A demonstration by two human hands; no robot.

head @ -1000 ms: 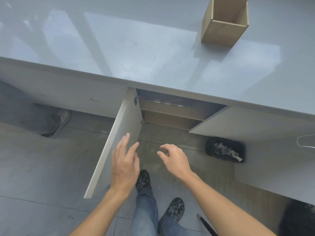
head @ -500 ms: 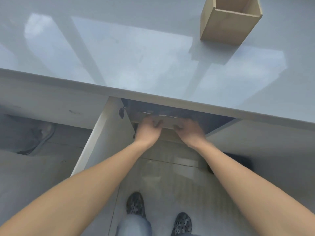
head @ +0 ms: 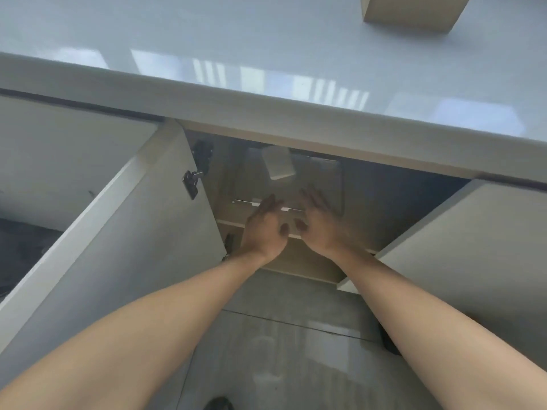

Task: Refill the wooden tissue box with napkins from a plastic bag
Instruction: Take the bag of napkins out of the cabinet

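A clear plastic bag (head: 319,179) with a zip strip lies flat on the shelf inside the open cabinet under the counter. A white stack of napkins (head: 278,164) shows through it at the back. My left hand (head: 264,229) and my right hand (head: 321,226) reach in side by side, fingers spread, resting on the bag's near edge by the zip strip; no closed grip shows. The wooden tissue box (head: 411,11) stands on the counter at the top right, cut off by the frame.
The grey counter edge (head: 266,110) overhangs the cabinet opening. The left door (head: 118,232) and the right door (head: 461,247) stand open on either side of my arms. A metal hinge (head: 191,180) sits on the left door. My shoe (head: 219,405) is on the tiled floor.
My hands rose from in front of the cabinet into it and now lie on the bag. The view has dropped lower and closer, so more of the shelf and the napkins show.
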